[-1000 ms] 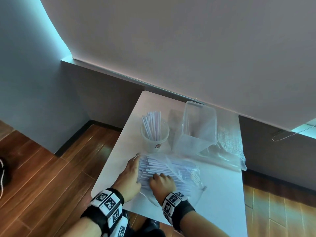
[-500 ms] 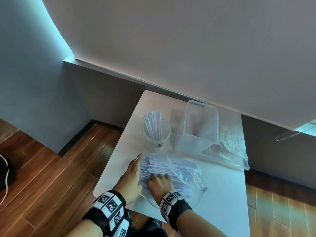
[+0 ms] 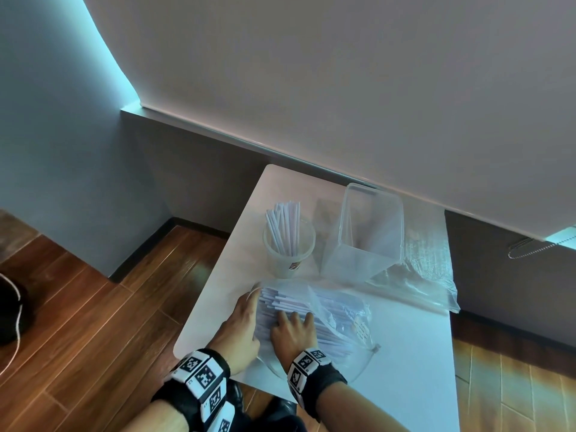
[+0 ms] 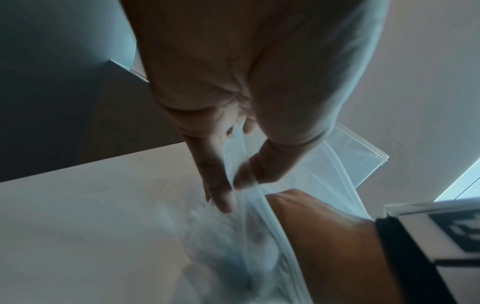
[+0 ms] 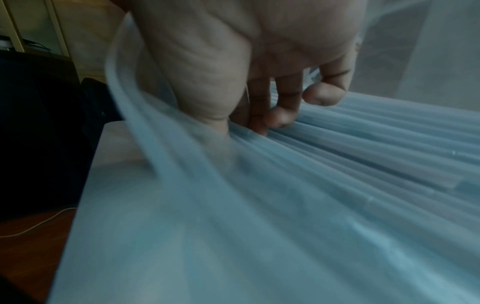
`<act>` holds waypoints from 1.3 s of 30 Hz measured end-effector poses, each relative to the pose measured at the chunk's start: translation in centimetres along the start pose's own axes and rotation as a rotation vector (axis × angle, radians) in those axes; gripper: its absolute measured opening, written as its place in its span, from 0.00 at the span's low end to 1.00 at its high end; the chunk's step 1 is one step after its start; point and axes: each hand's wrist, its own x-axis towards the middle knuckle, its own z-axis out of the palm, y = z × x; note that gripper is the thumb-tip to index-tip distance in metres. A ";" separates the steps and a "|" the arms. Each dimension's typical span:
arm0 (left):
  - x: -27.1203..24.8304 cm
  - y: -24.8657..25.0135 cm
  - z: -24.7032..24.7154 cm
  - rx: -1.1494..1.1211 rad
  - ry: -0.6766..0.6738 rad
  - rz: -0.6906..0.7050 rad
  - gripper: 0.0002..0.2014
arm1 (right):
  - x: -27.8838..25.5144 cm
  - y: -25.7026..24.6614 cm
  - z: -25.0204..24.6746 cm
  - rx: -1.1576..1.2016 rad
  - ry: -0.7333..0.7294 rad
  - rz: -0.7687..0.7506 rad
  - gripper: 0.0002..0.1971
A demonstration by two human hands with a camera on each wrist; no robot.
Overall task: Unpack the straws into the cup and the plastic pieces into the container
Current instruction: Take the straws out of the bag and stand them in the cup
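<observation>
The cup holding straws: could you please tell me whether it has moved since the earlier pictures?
No. The cup keeps its place just left of the clear container, with the same gap between them.

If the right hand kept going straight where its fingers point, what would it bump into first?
The right hand grips white straws lying in the clear plastic bag; it would plough into more of them first. Beyond, probably the clear plastic cup, though depth is unclear.
</observation>
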 end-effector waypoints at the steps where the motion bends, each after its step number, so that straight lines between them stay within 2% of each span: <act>1: 0.0 0.0 0.0 0.001 0.000 -0.001 0.47 | 0.1 0.0 0.1 -0.004 -0.001 0.011 0.14; 4: 0.0 0.1 -0.1 0.000 -0.001 0.001 0.47 | -0.1 -0.4 -0.5 0.009 -0.017 0.060 0.05; 5: 0.0 0.2 -0.1 0.000 -0.004 0.003 0.47 | -0.1 -0.4 -0.5 0.031 -0.033 0.091 0.06; 7: 0.0 0.3 0.0 0.004 -0.010 0.002 0.47 | 0.3 -0.4 0.7 0.114 -0.054 0.098 0.13; 9: 0.0 0.3 0.1 0.005 -0.013 0.001 0.47 | 0.5 -0.3 1.5 0.114 -0.007 0.100 0.13; 12: 0.1 0.3 0.2 0.000 -0.013 -0.007 0.48 | -0.1 -0.3 0.6 0.035 0.011 0.046 0.04; 14: 0.1 0.3 0.2 -0.008 -0.016 -0.012 0.48 | 0.0 0.0 0.9 -0.025 -0.009 -0.001 0.12; 16: 0.2 0.3 0.0 -0.015 -0.016 -0.015 0.49 | -0.1 0.5 0.8 -0.037 -0.009 -0.040 0.15; 23: 0.8 0.0 -0.7 -0.042 -0.023 -0.035 0.50 | -0.9 2.1 -0.5 0.231 0.051 0.012 0.21; 28: 1.1 -0.1 -1.1 -0.067 -0.038 -0.056 0.49 | -1.1 3.0 -1.9 0.367 0.021 0.081 0.13; 31: 1.2 -0.1 -1.6 -0.084 -0.039 -0.069 0.51 | -1.1 3.9 -2.7 0.324 0.112 0.003 0.14; 35: 1.2 0.6 -2.0 -0.088 -0.020 -0.068 0.50 | -1.6 4.7 -4.6 0.603 0.279 -0.078 0.21; 39: 1.2 1.7 -2.4 -0.155 0.014 0.006 0.39 | -1.9 5.2 -6.4 1.020 0.425 -0.020 0.20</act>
